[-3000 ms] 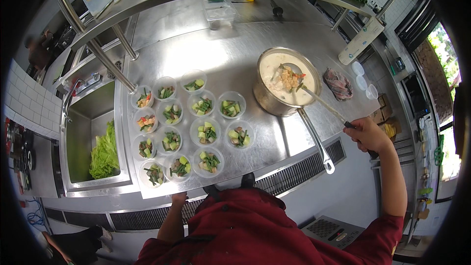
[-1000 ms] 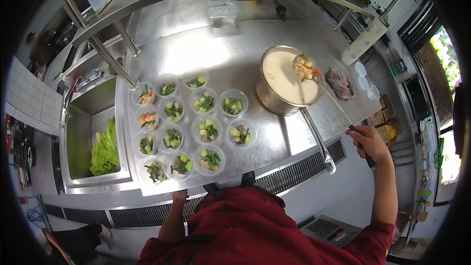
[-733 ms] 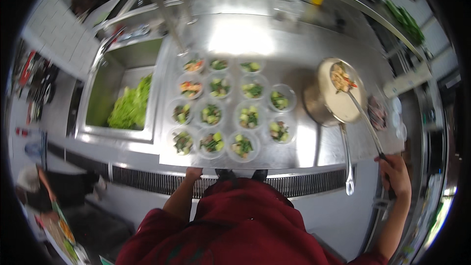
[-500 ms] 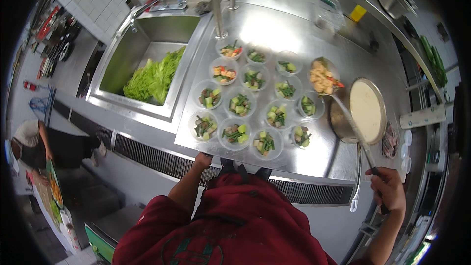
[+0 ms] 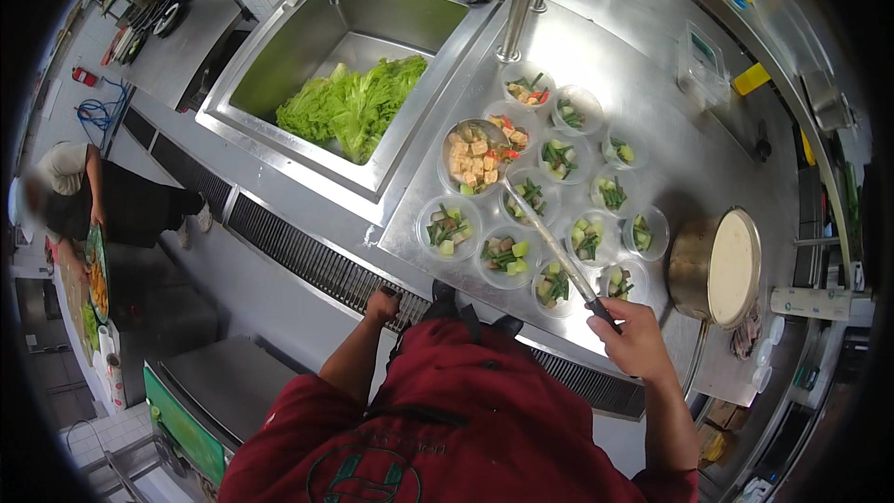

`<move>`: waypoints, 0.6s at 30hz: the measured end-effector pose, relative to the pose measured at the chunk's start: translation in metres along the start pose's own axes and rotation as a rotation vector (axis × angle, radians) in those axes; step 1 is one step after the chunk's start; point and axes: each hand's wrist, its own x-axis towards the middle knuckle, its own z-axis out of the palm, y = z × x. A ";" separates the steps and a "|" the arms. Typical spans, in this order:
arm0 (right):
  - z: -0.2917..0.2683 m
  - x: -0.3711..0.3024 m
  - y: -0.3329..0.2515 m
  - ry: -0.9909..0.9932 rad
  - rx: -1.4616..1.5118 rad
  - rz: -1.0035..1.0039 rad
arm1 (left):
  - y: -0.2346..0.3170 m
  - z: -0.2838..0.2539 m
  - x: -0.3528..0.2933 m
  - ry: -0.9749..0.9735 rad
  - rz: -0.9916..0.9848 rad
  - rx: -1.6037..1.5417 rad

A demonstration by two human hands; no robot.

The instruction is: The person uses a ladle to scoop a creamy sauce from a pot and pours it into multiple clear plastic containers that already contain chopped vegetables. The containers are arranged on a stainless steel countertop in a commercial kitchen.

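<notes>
My right hand (image 5: 633, 335) is closed round the black handle of a long metal ladle (image 5: 549, 240). The ladle's bowl is heaped with orange-coated cubes (image 5: 475, 160) and red bits, above a clear round tub in the left row. Several such tubs hold green vegetable chunks and green beans, like the near-left tub (image 5: 448, 228). Two at the back left, including the far tub (image 5: 527, 85), also have orange cubes and red pieces. My left hand (image 5: 382, 305) hangs low by the counter's front edge, fingers curled around something dark that I cannot make out.
A deep pot (image 5: 733, 265) of creamy liquid stands at the right. Lettuce (image 5: 358, 107) lies in the steel sink (image 5: 279, 154) at the left. Upright steel pipes (image 5: 526, 5) rise from the counter (image 5: 605, 47). Further left, another person (image 5: 98, 191) holds a tray of orange food.
My right hand has swung the loaded ladle leftward, from beside the pot to over a tub in the left row. The view has shifted, too. My left hand stays low.
</notes>
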 end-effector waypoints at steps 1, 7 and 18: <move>0.006 0.002 0.001 0.015 -0.022 0.000 | 0.000 -0.002 0.000 0.007 0.117 0.051; 0.027 0.009 0.006 0.075 -0.166 -0.076 | -0.021 -0.007 0.006 0.015 0.164 0.072; 0.036 0.012 0.013 0.265 -0.276 -0.197 | -0.052 -0.014 0.049 0.296 1.015 0.592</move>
